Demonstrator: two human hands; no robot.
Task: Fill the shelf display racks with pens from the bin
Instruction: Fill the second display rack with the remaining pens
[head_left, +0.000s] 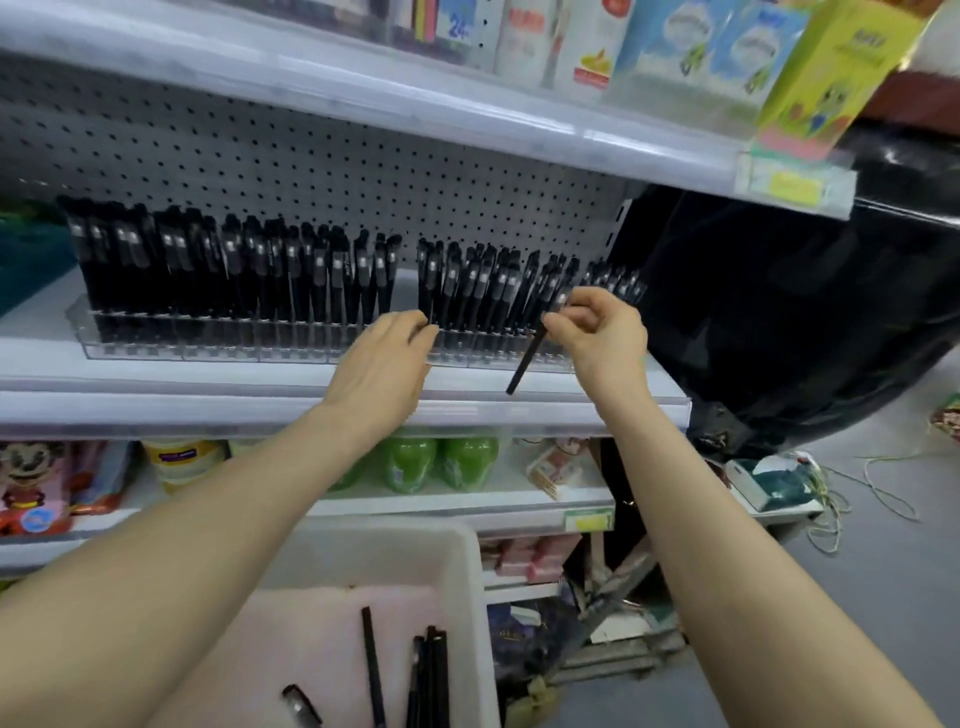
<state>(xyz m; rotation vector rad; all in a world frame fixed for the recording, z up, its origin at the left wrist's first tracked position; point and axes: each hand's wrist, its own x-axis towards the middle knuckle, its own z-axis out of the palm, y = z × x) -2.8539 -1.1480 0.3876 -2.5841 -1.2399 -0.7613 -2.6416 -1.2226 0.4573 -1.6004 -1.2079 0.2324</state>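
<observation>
your right hand (597, 332) pinches a black pen (524, 364) by its top, slanted just before the rack (208, 348); straighten it over a free slot. your left hand (384, 364), fingers relaxed, touches the racked pens (483, 291).

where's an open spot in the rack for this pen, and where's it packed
One gap in the rack: empty slots between the left pen block and the right pen block, just above the left hand. Both blocks are packed. The shelf strip before the rack is bare.
</observation>
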